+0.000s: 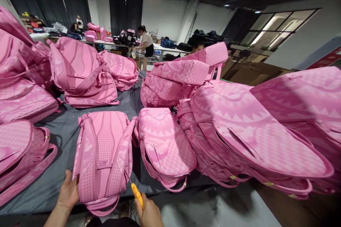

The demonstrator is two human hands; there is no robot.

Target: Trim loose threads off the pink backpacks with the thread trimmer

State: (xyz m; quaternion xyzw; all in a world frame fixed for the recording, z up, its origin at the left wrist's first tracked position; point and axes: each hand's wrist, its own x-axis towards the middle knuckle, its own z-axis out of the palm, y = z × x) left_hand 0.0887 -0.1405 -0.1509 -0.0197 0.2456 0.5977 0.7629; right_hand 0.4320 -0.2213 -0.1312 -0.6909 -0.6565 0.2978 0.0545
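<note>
Hands apart, one each side of a pink camo-print fabric backpack [103, 149]. Left hand [67, 193] touches its lower left side, thumb up, fingers partly hidden; can't tell if it grips. Right hand [149, 212] is closed around a slim yellow-handled tool [137, 195] with a thin shaft. Shaft points at the backpack's right side; contact unclear.

Backpack lies at the near edge of the worktop [62, 131], draped in dark grey cloth. Perforated back panel and shoulder straps face up, handle loop toward the wearer.

Just right: a smaller-looking pink backpack with jagged tooth print [166, 142], front up. Further right: a row of overlapping pink backpacks [247, 124]. More behind: a leaning pink stack [176, 78] and a pink pile [80, 67] at back left. Far off, a co-worker in a light top [146, 39] stands by another table.
</note>
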